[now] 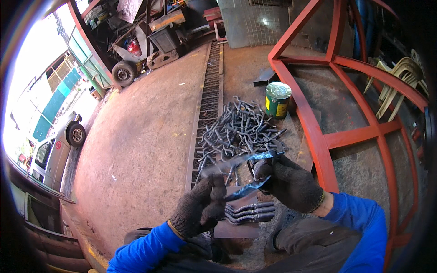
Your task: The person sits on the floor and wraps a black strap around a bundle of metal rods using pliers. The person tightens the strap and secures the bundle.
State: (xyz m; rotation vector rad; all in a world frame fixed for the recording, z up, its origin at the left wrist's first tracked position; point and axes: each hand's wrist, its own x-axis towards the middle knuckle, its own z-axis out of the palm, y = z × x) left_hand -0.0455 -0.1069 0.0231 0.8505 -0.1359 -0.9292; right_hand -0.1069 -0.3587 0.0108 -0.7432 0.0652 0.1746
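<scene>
My left hand [200,204], in a dark knit glove, is closed on one end of a shiny blue strip [248,189], which looks like thin plastic or tape. My right hand [291,182], gloved the same way, grips the other end, with a dark bit beside its fingers that I cannot make out. A second length of the strip runs above, blurred toward the left hand. Below the hands, several bent dark rods [250,213] lie side by side on a flat plate [236,231]. Just beyond is a loose heap of similar bent rods [241,129].
A green and yellow can [277,100] stands behind the heap. A red steel frame [318,141] rises along the right. A floor grating [207,109] runs away from me. A wheel [124,73] and scrap lie far left; a vehicle [52,154] stands outside.
</scene>
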